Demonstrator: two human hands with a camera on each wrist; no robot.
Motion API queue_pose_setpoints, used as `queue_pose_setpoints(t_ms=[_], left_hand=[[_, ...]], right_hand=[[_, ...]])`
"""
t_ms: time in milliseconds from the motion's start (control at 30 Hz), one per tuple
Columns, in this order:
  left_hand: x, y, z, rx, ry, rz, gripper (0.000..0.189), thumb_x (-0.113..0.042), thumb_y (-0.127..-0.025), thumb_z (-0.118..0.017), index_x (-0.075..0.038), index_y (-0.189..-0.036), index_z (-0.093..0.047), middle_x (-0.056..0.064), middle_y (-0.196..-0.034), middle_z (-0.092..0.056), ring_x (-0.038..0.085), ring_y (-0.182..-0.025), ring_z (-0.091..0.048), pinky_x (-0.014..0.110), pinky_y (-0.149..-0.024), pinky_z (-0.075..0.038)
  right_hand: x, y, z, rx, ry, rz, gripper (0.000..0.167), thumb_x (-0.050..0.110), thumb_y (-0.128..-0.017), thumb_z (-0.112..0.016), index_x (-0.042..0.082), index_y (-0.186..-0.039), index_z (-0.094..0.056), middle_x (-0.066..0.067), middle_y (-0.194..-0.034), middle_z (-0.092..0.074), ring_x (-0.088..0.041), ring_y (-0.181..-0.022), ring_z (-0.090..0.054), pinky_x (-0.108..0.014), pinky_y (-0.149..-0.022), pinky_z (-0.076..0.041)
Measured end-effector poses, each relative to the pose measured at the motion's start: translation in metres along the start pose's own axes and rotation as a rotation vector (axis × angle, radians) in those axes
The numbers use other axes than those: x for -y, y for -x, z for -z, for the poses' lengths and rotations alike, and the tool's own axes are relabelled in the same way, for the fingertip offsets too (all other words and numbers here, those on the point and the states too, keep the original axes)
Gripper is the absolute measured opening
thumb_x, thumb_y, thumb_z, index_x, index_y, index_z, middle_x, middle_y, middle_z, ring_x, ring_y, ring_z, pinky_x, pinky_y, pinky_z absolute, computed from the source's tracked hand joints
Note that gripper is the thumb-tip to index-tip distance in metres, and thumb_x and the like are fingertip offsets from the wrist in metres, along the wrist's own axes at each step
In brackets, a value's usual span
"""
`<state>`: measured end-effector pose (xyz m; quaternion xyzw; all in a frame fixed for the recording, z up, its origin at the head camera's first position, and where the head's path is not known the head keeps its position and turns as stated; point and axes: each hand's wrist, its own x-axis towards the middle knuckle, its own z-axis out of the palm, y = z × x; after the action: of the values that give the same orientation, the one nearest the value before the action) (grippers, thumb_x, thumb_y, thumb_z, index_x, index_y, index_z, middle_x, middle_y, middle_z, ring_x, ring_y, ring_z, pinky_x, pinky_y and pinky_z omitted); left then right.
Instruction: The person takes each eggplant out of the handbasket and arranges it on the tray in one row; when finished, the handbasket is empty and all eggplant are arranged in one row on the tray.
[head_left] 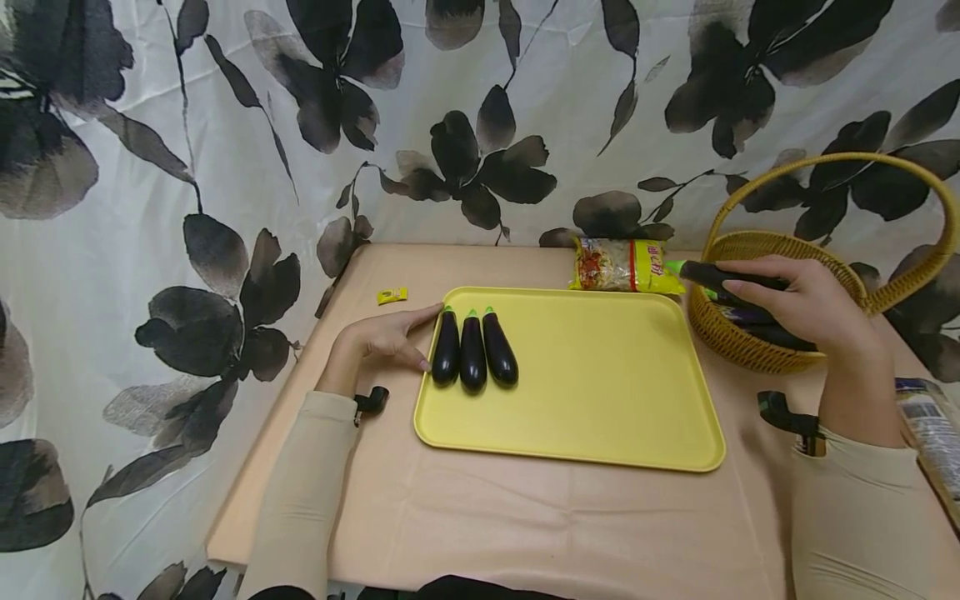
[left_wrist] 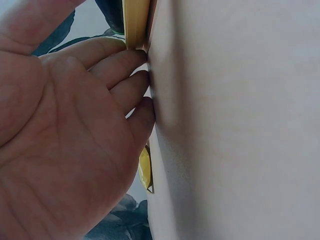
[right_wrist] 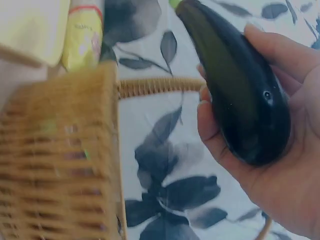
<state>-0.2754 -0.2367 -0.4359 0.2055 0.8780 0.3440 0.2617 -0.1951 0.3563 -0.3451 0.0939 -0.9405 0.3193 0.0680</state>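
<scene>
My right hand [head_left: 813,300] grips a dark eggplant [right_wrist: 245,95] with a green stem end, holding it above the wicker basket [head_left: 738,354]. More dark eggplants [head_left: 776,335] lie inside that basket, partly hidden by the hand. On the left part of a yellow tray [head_left: 600,375], three eggplants [head_left: 472,354] are lined up side by side, stem ends pointing away. My left hand [head_left: 386,337] touches the tray's left edge with its fingers and thumb spread apart. In the left wrist view, the extended fingers [left_wrist: 120,67] meet the tray's rim [left_wrist: 135,25] close to the tabletop.
Behind the tray lies a yellow and red food packet [head_left: 626,265]. A small yellow wrapper [head_left: 392,296] is on the table left of the tray. Another package [head_left: 930,425] lies at the right edge. The basket's tall handle [head_left: 832,158] arches over it, before a floral curtain [head_left: 480,100].
</scene>
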Motion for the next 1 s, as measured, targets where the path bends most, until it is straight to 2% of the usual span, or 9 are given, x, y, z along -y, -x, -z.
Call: queue_pose_setpoints(t_ms=[200, 333, 367, 433, 500, 600, 700, 800, 1000], left_hand=[[0.0, 0.0, -0.001, 0.001, 0.011, 0.012, 0.128, -0.026, -0.07, -0.098, -0.024, -0.169, -0.018, 0.001, -0.176, -0.013, 0.022, -0.163, -0.003, 0.051, -0.132, -0.005], [-0.001, 0.0, -0.001, -0.001, 0.008, 0.009, 0.128, -0.026, -0.069, -0.098, -0.023, -0.169, -0.017, 0.001, -0.176, -0.013, 0.023, -0.163, -0.003, 0.051, -0.132, -0.005], [-0.001, 0.0, -0.001, -0.002, 0.009, 0.009, 0.128, -0.026, -0.069, -0.098, -0.023, -0.169, -0.017, 0.001, -0.176, -0.013, 0.023, -0.163, -0.003, 0.051, -0.132, -0.005], [-0.001, 0.0, -0.001, -0.002, 0.008, 0.009, 0.128, -0.026, -0.069, -0.098, -0.022, -0.169, -0.017, 0.002, -0.176, -0.013, 0.023, -0.163, -0.003, 0.051, -0.132, -0.006], [-0.001, 0.0, -0.001, -0.001, 0.01, 0.01, 0.129, -0.027, -0.069, -0.099, -0.022, -0.169, -0.017, 0.002, -0.176, -0.012, 0.023, -0.163, -0.003, 0.051, -0.132, -0.006], [-0.002, 0.001, -0.001, -0.003, 0.009, 0.01, 0.129, -0.028, -0.069, -0.099, -0.022, -0.169, -0.017, 0.001, -0.176, -0.012, 0.023, -0.163, -0.003, 0.051, -0.132, -0.006], [-0.001, 0.001, -0.001, -0.005, 0.005, 0.008, 0.129, -0.028, -0.069, -0.099, -0.022, -0.169, -0.017, 0.001, -0.176, -0.012, 0.022, -0.163, -0.003, 0.051, -0.132, -0.006], [-0.001, 0.0, -0.002, -0.003, 0.004, 0.004, 0.128, -0.027, -0.07, -0.098, -0.023, -0.169, -0.017, 0.001, -0.176, -0.013, 0.022, -0.163, -0.003, 0.051, -0.132, -0.006], [-0.001, 0.001, -0.003, -0.003, 0.018, 0.008, 0.128, -0.026, -0.069, -0.098, -0.023, -0.169, -0.017, 0.002, -0.176, -0.012, 0.024, -0.163, -0.003, 0.052, -0.132, -0.005]], right_hand=[[0.017, -0.009, -0.021, 0.037, -0.024, 0.036, 0.043, 0.039, -0.105, -0.062, 0.023, -0.144, -0.065, -0.012, -0.127, -0.063, -0.017, -0.089, -0.047, -0.024, -0.066, -0.039], [0.031, -0.015, -0.037, 0.089, -0.077, 0.059, 0.044, 0.04, -0.106, -0.06, 0.024, -0.146, -0.063, -0.014, -0.14, -0.06, -0.025, -0.112, -0.056, -0.024, -0.081, -0.042], [0.033, -0.017, -0.042, 0.103, -0.09, 0.067, 0.043, 0.04, -0.106, -0.06, 0.024, -0.145, -0.064, -0.013, -0.143, -0.059, -0.024, -0.121, -0.053, -0.025, -0.086, -0.041], [0.038, -0.02, -0.051, 0.133, -0.115, 0.082, 0.042, 0.04, -0.106, -0.06, 0.023, -0.144, -0.065, -0.014, -0.146, -0.058, -0.028, -0.13, -0.052, -0.032, -0.096, -0.045], [0.041, -0.022, -0.059, 0.161, -0.129, 0.093, 0.042, 0.041, -0.106, -0.059, 0.023, -0.144, -0.065, -0.015, -0.149, -0.055, -0.032, -0.135, -0.05, -0.046, -0.103, -0.046], [0.044, -0.025, -0.07, 0.194, -0.151, 0.112, 0.042, 0.04, -0.106, -0.059, 0.023, -0.144, -0.065, -0.016, -0.151, -0.053, -0.038, -0.133, -0.053, -0.057, -0.103, -0.047], [0.047, -0.028, -0.082, 0.207, -0.153, 0.151, 0.04, 0.036, -0.107, -0.059, 0.022, -0.144, -0.065, -0.015, -0.143, -0.059, -0.036, -0.121, -0.055, -0.049, -0.091, -0.052], [0.049, -0.031, -0.092, 0.199, -0.135, 0.209, 0.037, 0.029, -0.107, -0.061, 0.019, -0.142, -0.067, -0.013, -0.133, -0.064, -0.028, -0.111, -0.055, -0.037, -0.079, -0.049], [0.055, -0.033, -0.11, 0.249, -0.092, 0.301, 0.033, 0.02, -0.104, -0.065, 0.017, -0.137, -0.071, -0.014, -0.13, -0.065, -0.027, -0.108, -0.059, -0.035, -0.079, -0.048]])
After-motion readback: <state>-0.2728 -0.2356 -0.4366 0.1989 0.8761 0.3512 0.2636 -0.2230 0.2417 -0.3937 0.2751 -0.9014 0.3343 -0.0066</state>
